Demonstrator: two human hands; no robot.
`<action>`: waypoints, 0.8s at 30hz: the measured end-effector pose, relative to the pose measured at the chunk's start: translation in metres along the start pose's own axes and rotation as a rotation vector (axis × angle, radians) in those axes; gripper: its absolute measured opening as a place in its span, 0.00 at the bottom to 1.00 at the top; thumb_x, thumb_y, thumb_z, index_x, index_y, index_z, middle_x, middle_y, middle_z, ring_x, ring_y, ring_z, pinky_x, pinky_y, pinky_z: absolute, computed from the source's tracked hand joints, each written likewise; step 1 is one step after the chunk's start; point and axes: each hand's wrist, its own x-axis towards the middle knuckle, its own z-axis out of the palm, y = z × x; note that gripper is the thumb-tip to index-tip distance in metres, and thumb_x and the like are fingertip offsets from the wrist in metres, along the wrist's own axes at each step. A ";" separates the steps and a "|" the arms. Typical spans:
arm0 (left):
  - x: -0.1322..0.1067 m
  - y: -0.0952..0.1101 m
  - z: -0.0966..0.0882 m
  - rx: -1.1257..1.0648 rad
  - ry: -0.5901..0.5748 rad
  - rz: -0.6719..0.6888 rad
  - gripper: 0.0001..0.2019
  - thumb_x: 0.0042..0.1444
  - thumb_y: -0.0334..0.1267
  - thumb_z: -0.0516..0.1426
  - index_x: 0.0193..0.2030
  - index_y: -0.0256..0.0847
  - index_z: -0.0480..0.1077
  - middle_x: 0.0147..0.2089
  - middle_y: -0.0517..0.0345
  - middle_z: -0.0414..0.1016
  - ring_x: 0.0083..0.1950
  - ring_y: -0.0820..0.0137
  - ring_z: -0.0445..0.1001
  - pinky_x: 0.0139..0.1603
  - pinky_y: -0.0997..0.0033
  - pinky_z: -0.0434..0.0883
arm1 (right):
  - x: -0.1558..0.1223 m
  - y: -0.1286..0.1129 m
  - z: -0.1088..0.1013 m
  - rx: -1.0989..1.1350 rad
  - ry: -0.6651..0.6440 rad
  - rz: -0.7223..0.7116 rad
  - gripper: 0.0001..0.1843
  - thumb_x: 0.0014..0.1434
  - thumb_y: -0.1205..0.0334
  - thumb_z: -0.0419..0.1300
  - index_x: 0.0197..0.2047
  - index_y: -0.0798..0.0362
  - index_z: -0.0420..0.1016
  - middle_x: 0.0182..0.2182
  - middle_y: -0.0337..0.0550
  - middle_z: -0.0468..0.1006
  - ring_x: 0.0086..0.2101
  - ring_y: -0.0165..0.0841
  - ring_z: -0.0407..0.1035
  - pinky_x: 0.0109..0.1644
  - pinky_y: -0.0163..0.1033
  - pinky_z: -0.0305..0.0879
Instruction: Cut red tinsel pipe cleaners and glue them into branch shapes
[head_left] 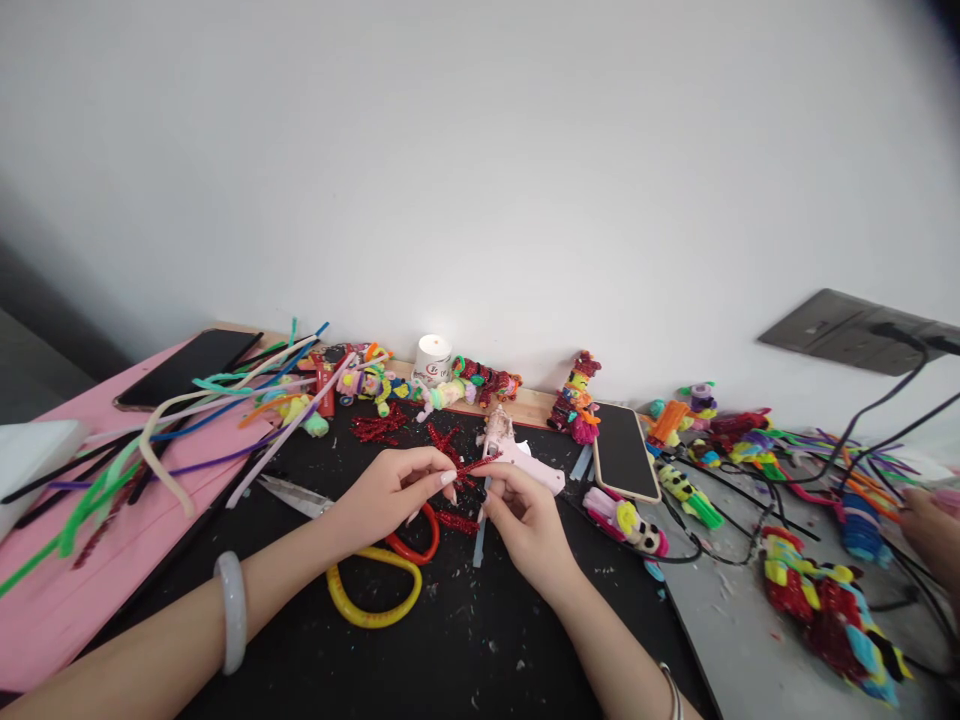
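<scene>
Between my two hands, over the black work surface (442, 660), a short red tinsel pipe cleaner (478, 464) is stretched. My left hand (401, 490) pinches its left end between thumb and fingers. The right end is in the closed fingers of my right hand (527, 515). Just behind lies a pink glue gun (525, 460), its nozzle end smudged. Scissors (375, 590) with yellow and red handles rest under my left wrist, blades toward the left. Loose red tinsel pieces (379, 425) lie beyond my left hand, and more (456, 522) are beneath the fingers.
Colourful pipe cleaners (187, 440) spread over a pink board (180, 530) at left, near a dark phone (187, 368). Finished figures (576, 395), a paper cup (433, 358) and another phone (627, 452) line the back. Cables (832, 450) run at right, where another person's hand (930, 530) shows.
</scene>
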 end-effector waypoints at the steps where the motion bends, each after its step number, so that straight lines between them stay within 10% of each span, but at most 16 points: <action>1: 0.000 0.000 0.000 0.015 -0.001 0.010 0.12 0.60 0.42 0.51 0.34 0.37 0.71 0.28 0.61 0.72 0.21 0.78 0.60 0.22 0.78 0.58 | 0.000 0.000 0.000 0.004 0.001 0.002 0.13 0.57 0.68 0.53 0.43 0.53 0.73 0.21 0.32 0.62 0.22 0.27 0.56 0.27 0.32 0.53; 18: 0.000 0.000 -0.002 0.212 0.073 0.112 0.12 0.62 0.39 0.50 0.33 0.38 0.72 0.29 0.61 0.74 0.26 0.74 0.66 0.28 0.77 0.61 | -0.001 -0.001 -0.001 -0.061 0.028 -0.036 0.12 0.57 0.66 0.53 0.43 0.53 0.74 0.22 0.35 0.65 0.23 0.28 0.59 0.27 0.33 0.57; 24: 0.000 -0.003 -0.004 0.256 0.221 0.135 0.12 0.62 0.39 0.50 0.33 0.38 0.70 0.29 0.60 0.74 0.28 0.73 0.67 0.30 0.76 0.61 | 0.004 0.002 -0.015 -0.557 0.383 -0.192 0.14 0.57 0.70 0.50 0.43 0.55 0.72 0.36 0.47 0.73 0.37 0.38 0.66 0.43 0.43 0.62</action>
